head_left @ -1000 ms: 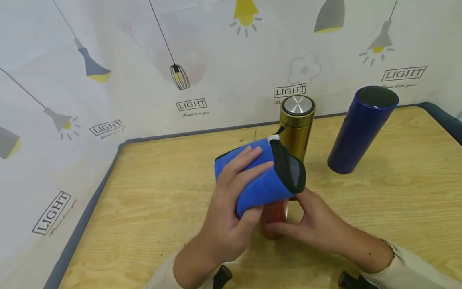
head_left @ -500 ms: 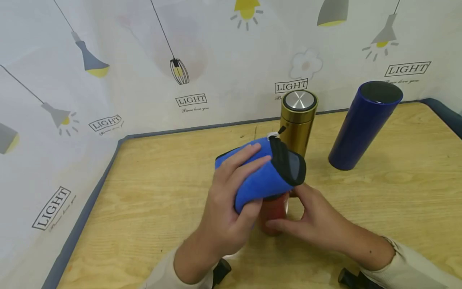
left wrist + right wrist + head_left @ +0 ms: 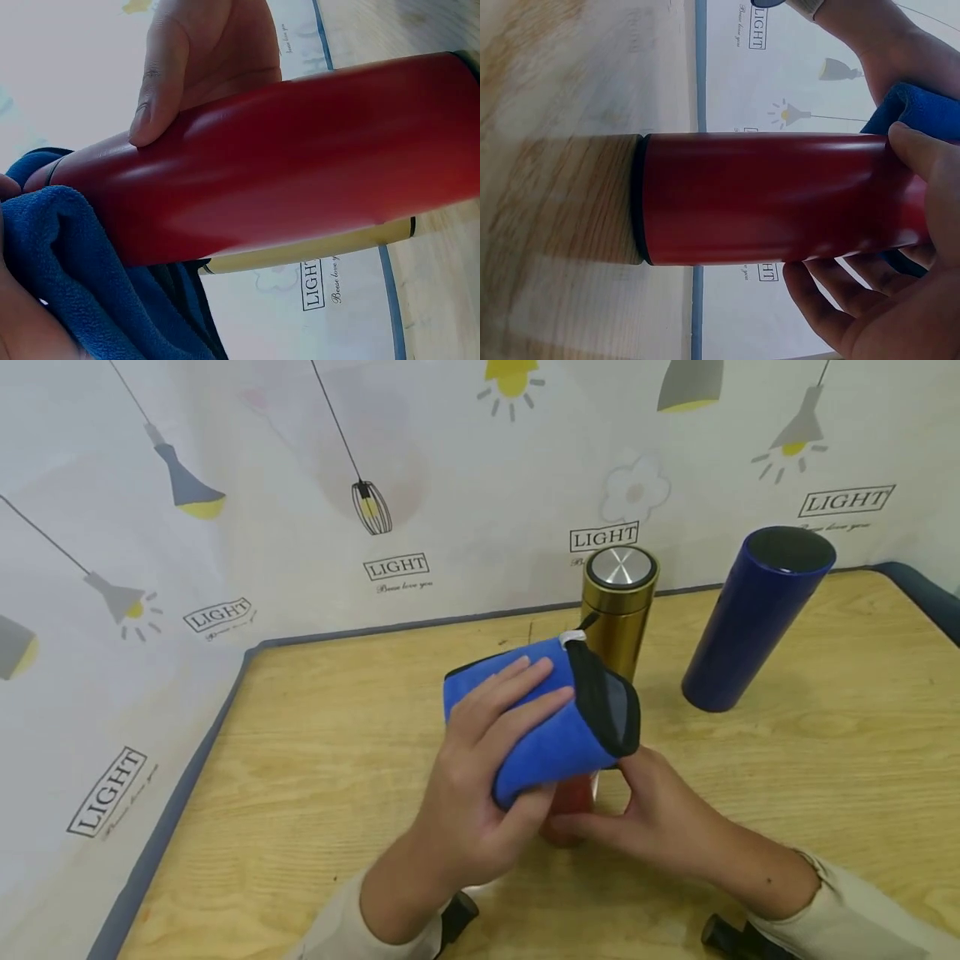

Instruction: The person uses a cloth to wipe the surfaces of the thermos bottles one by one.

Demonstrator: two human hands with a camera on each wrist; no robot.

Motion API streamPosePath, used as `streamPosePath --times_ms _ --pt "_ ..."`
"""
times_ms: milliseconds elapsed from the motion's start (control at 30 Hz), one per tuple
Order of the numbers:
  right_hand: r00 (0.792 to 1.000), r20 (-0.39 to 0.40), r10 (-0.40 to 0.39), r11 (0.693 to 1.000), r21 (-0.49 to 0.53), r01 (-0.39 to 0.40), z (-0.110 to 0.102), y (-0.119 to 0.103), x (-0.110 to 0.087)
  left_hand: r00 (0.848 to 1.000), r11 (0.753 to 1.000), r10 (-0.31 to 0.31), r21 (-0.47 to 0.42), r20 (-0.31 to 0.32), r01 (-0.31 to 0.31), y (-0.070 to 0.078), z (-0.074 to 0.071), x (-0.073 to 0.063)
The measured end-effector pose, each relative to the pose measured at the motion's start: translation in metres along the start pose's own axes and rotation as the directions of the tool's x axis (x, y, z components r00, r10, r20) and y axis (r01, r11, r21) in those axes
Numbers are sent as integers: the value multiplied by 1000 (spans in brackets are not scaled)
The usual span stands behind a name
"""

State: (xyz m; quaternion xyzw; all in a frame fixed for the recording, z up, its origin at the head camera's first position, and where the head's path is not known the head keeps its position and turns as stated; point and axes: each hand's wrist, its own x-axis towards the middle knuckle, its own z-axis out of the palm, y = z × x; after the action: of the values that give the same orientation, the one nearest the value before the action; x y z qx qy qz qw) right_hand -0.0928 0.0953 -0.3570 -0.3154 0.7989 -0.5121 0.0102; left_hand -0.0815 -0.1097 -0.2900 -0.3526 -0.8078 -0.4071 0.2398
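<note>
My left hand grips a blue towelling cloth with black edging and a small white tag, bunched over the upper part of a red bottle. In the head view the cloth hides most of that bottle. Its smooth red side fills the left wrist view. The right hand holds the bottle below the cloth; in the right wrist view its thumb lies on one side and its fingers curl along the other. The bottle's dark base meets the wooden tabletop.
Behind the cloth stands a gold bottle with a silver-topped lid. To its right is a dark blue bottle with a black top. A lamp-patterned white sheet hangs along the back and left edges of the wooden table.
The left hand and the blue cloth have shifted slightly to the right and turned a little. The right hand keeps its hold on the red bottle. The head view has tilted slightly.
</note>
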Motion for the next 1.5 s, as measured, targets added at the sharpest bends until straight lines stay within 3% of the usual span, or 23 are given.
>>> streamPosePath --times_ms 200,433,667,733,1200,1500 --pt "1000 -11 -18 1000 -17 18 0 2 0 999 999 6 34 -46 -4 0 0 2" --pt "1000 -3 -23 1000 -2 23 0 1 0 998 998 33 62 -49 -30 1 0 1" --pt "1000 10 -8 996 92 7 2 3 1 980 977 195 100 -35 -190 -2 0 2" --pt "1000 13 13 994 106 -14 3 3 -1 977 972 212 106 -27 -208 -2 0 1" --pt "1000 9 -14 999 52 14 3 4 -3 991 984 135 120 -10 -133 -1 2 -2" --pt "1000 6 -22 999 44 21 1 3 -2 991 985 130 119 -8 -128 -1 2 0"
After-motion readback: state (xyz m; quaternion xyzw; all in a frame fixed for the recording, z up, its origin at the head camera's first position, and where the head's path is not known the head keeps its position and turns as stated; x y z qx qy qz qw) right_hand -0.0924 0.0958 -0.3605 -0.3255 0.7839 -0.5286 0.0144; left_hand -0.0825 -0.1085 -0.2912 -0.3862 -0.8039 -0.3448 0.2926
